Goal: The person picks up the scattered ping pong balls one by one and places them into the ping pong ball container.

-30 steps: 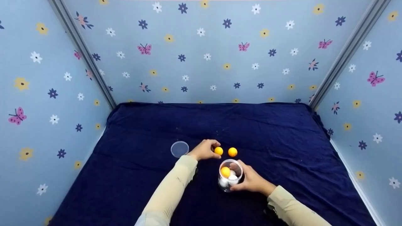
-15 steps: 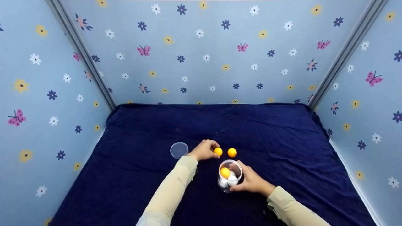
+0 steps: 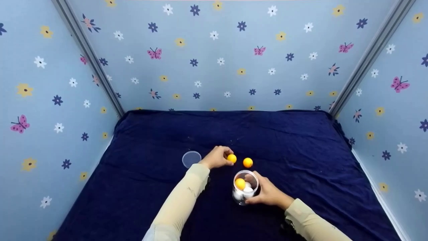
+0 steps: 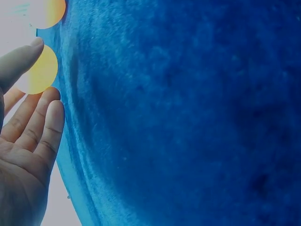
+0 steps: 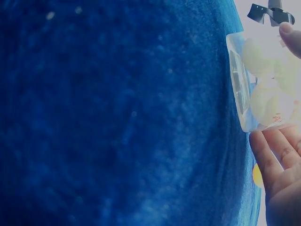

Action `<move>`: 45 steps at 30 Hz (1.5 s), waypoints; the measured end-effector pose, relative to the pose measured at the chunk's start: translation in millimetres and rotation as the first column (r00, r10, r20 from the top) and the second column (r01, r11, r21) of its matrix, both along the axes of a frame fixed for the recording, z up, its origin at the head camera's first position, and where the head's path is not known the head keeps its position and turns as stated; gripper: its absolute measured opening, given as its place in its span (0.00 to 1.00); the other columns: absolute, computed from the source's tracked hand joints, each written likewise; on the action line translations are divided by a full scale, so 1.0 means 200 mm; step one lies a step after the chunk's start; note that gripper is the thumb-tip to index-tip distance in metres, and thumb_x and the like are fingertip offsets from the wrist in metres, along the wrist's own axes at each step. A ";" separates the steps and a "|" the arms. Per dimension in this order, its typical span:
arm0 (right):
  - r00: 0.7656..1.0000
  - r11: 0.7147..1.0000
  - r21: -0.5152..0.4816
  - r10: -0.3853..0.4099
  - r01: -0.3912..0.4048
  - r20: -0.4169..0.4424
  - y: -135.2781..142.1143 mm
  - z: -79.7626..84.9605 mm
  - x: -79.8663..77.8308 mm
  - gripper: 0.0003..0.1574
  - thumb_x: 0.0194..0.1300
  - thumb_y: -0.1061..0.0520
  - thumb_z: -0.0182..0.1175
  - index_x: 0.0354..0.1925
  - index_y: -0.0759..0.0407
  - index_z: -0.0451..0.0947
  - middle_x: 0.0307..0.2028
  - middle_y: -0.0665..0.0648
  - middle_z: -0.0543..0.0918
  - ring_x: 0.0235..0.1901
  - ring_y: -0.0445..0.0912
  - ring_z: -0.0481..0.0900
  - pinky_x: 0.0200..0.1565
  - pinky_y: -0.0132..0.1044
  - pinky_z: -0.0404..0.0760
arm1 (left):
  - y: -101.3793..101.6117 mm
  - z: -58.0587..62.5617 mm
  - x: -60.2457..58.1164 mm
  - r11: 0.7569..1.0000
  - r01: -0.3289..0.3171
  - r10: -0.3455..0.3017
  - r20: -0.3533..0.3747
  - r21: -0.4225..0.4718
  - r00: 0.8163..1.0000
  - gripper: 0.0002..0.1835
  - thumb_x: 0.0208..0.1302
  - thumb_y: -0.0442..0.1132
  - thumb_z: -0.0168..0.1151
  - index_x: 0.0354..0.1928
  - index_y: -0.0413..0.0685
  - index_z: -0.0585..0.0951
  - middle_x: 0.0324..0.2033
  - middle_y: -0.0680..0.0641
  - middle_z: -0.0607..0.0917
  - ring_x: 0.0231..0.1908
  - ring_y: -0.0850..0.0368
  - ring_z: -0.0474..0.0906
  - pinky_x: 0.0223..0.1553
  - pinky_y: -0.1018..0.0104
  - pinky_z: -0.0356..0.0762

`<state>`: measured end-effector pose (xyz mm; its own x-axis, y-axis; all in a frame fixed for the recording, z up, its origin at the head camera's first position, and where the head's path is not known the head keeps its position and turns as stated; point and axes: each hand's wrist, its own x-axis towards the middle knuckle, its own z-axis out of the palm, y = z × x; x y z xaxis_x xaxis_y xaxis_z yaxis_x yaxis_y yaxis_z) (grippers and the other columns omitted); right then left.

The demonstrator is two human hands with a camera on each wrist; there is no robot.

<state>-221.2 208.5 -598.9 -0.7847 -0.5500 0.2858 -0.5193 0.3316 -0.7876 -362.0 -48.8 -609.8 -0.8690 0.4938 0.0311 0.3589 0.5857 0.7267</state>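
Note:
Between thumb and fingertips, my left hand (image 3: 218,158) pinches an orange ping-pong ball (image 3: 232,158); the left wrist view shows the thumb over one side of this ball (image 4: 43,71) and fingers at the other. A second orange ping-pong ball (image 3: 247,162) lies on the cloth just to its right. My right hand (image 3: 269,192) grips a clear plastic jar (image 3: 240,202) from its right side. The jar is upright and uncovered. Inside are several white ping-pong balls (image 3: 247,190) and an orange one (image 3: 240,183) on top. In the right wrist view, fingers and thumb span the jar (image 5: 241,89).
A clear round lid (image 3: 191,159) lies flat on the cloth, left of my left hand. Dark blue cloth (image 3: 287,134) with wrinkles covers the table. Patterned blue walls (image 3: 214,50) stand at the back and both sides, with grey posts at the corners.
My left hand has moved slightly up and away with the orange ping-pong ball, which now sits a little higher than the ball beside it. The right hand and jar have stayed in place.

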 end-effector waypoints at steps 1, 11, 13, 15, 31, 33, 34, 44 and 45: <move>1.000 1.000 0.000 0.000 0.000 0.000 0.00 0.00 0.00 0.52 0.41 0.59 0.89 0.61 0.73 0.75 0.54 0.66 0.90 0.52 0.64 0.88 0.60 0.46 0.85 | 0.00 0.01 0.00 1.000 0.000 0.000 0.000 0.001 1.000 0.22 0.58 0.36 0.84 0.54 0.39 0.89 0.49 0.42 0.93 0.46 0.50 0.90 0.53 0.59 0.88; 1.000 1.000 -0.004 -0.011 0.011 0.009 0.00 0.00 0.01 0.53 0.41 0.60 0.90 0.62 0.74 0.75 0.54 0.66 0.89 0.53 0.66 0.88 0.60 0.50 0.85 | -0.01 0.04 0.00 1.000 0.011 -0.011 -0.005 0.023 1.000 0.22 0.58 0.34 0.83 0.54 0.39 0.89 0.49 0.41 0.93 0.46 0.47 0.90 0.53 0.56 0.89; 1.000 1.000 -0.007 -0.011 0.011 0.011 0.00 0.00 0.01 0.53 0.41 0.60 0.90 0.62 0.74 0.75 0.54 0.66 0.89 0.53 0.66 0.88 0.60 0.50 0.85 | -0.01 0.05 0.00 0.999 0.016 -0.016 -0.009 0.028 1.000 0.21 0.58 0.34 0.83 0.53 0.38 0.89 0.48 0.41 0.93 0.46 0.47 0.90 0.53 0.56 0.89; 1.000 1.000 -0.008 -0.012 0.012 0.009 0.00 -0.01 0.01 0.53 0.41 0.60 0.90 0.61 0.74 0.75 0.54 0.66 0.89 0.53 0.66 0.88 0.60 0.48 0.85 | -0.02 0.06 0.00 0.999 0.021 -0.021 -0.013 0.034 1.000 0.21 0.57 0.33 0.83 0.53 0.38 0.89 0.47 0.40 0.93 0.46 0.46 0.90 0.52 0.56 0.89; 1.000 1.000 0.000 -0.006 0.006 -0.001 0.00 0.00 0.00 0.52 0.41 0.59 0.90 0.60 0.76 0.75 0.53 0.66 0.89 0.52 0.66 0.88 0.58 0.55 0.85 | -0.06 0.15 0.02 0.998 0.028 -0.028 0.007 0.048 1.000 0.20 0.60 0.31 0.81 0.54 0.38 0.88 0.46 0.39 0.92 0.48 0.39 0.90 0.54 0.53 0.88; 1.000 1.000 0.004 -0.008 0.008 0.001 0.00 0.00 0.01 0.52 0.41 0.59 0.90 0.60 0.75 0.75 0.53 0.66 0.89 0.52 0.66 0.88 0.58 0.54 0.85 | -0.06 0.15 0.03 0.999 0.030 -0.031 0.013 0.045 0.999 0.20 0.60 0.31 0.81 0.54 0.38 0.88 0.47 0.39 0.92 0.49 0.39 0.90 0.54 0.54 0.88; 1.000 1.000 0.003 -0.008 0.008 0.001 0.00 0.00 0.01 0.52 0.41 0.59 0.90 0.59 0.75 0.75 0.53 0.66 0.89 0.51 0.66 0.88 0.58 0.54 0.86 | -0.06 0.16 0.03 0.998 0.033 -0.033 0.014 0.046 0.999 0.20 0.61 0.32 0.81 0.55 0.38 0.88 0.47 0.39 0.92 0.49 0.39 0.90 0.54 0.54 0.88; 1.000 1.000 -0.010 0.001 -0.001 -0.014 0.00 -0.03 -0.01 0.51 0.40 0.60 0.90 0.59 0.75 0.75 0.52 0.65 0.90 0.50 0.65 0.88 0.57 0.51 0.86 | -0.08 0.18 0.05 0.997 0.050 -0.049 -0.015 0.052 0.999 0.20 0.61 0.34 0.82 0.54 0.39 0.88 0.46 0.41 0.93 0.47 0.43 0.90 0.52 0.57 0.89; 1.000 1.000 -0.013 0.001 -0.001 -0.020 0.00 -0.05 -0.02 0.51 0.40 0.60 0.90 0.58 0.74 0.75 0.52 0.65 0.90 0.50 0.65 0.88 0.57 0.50 0.86 | -0.08 0.19 0.05 0.997 0.052 -0.051 -0.022 0.054 0.998 0.19 0.60 0.33 0.82 0.53 0.40 0.88 0.46 0.41 0.93 0.46 0.44 0.90 0.52 0.58 0.89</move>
